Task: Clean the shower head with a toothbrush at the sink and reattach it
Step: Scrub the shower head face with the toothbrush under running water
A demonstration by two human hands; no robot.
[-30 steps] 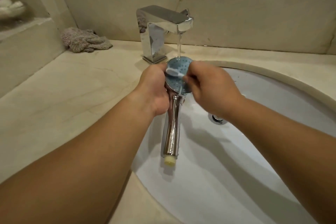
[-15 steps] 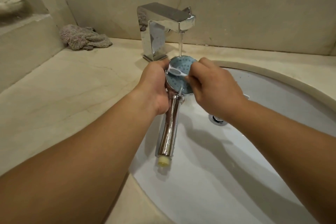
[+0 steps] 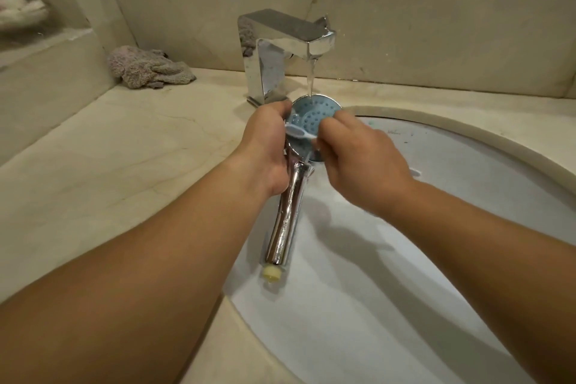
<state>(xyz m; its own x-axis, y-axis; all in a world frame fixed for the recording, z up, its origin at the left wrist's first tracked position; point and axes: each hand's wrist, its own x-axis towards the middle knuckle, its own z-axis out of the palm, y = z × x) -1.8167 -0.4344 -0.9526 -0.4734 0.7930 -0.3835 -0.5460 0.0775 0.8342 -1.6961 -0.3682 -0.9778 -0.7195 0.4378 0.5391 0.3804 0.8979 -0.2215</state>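
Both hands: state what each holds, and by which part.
Left hand grips the chrome shower head at its neck; right hand pinches the white toothbrush by its handle.

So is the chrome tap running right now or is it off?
Running. A clear stream of water falls from the square chrome tap onto the round pale-blue shower head face held beneath it.

beige marble-look counter point(image 3: 131, 159) with a white oval sink point(image 3: 467, 227) sunk into it. chrome square tap point(image 3: 274, 49) stands on the counter behind the basin, water running. crumpled grey cloth point(image 3: 146, 68) sits back left near the wall, well apart from the tap.
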